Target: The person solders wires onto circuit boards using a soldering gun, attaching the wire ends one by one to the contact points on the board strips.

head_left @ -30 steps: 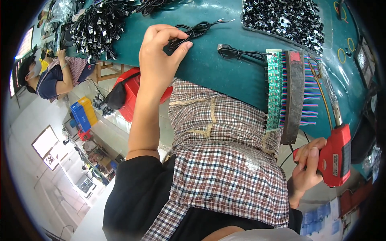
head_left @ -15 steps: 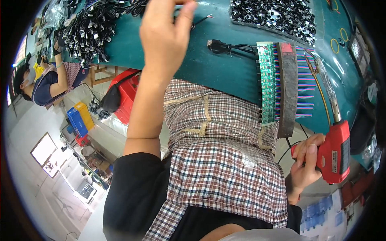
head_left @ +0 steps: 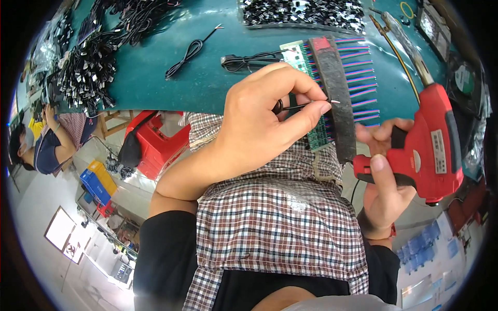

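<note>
My left hand (head_left: 270, 111) pinches a thin black cable (head_left: 335, 101) between thumb and forefinger, its bare end sticking out over a dark rectangular bar (head_left: 340, 83). The bar lies across a strip of green circuit boards (head_left: 295, 57), which my left hand partly covers. Rows of thin coloured wires (head_left: 363, 78) stick out from the bar's right side. In my right hand (head_left: 386, 192) is a red soldering gun (head_left: 438, 142), its metal tube and thin brass-coloured rod pointing up and away over the table. A bundled black cable (head_left: 241, 62) touches the board strip's far left corner.
A coiled black cable (head_left: 187, 57) lies on the green table (head_left: 150, 78). Piles of black cables (head_left: 88, 72) cover its left side. A tray of small black-and-silver connectors (head_left: 303, 15) stands at the back. Leftward are a red stool (head_left: 161, 140) and another person (head_left: 49, 140).
My left hand has come from the far left of the table to the bar, now showing a cable end in its pinch. The soldering gun has shifted slightly, and the view has moved.
</note>
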Available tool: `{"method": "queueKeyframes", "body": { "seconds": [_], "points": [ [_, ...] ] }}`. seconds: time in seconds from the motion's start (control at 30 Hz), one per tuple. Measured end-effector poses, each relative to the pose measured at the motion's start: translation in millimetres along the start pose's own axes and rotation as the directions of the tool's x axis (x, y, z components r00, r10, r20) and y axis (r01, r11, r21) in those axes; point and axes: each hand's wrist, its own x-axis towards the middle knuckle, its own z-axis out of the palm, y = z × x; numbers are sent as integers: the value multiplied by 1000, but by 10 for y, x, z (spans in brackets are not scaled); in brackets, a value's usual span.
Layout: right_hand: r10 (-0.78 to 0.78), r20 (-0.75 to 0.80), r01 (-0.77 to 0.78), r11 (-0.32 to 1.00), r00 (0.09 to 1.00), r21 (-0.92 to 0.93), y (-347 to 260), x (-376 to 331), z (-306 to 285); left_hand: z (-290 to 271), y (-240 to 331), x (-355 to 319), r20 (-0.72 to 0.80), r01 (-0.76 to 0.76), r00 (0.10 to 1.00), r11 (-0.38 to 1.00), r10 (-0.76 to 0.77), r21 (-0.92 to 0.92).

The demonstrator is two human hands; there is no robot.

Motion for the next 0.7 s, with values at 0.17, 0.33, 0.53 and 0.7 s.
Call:
{"method": "queueKeyframes", "body": {
  "seconds": [0.17,0.33,0.53,0.7],
  "points": [
    [-38,42,38,999,998,14,19,38,72,108,17,-58,14,65,998,997,-64,-42],
    [-50,132,55,998,990,-39,48,43,59,118,8,-75,9,62,998,997,-61,-48],
    [-17,122,24,998,992,-52,68,43,84,77,-23,-61,41,27,999,999,-26,-23],
    [-17,144,30,995,989,-92,94,15,93,70,-61,-108,75,-48,996,999,47,2]
  ]
}}
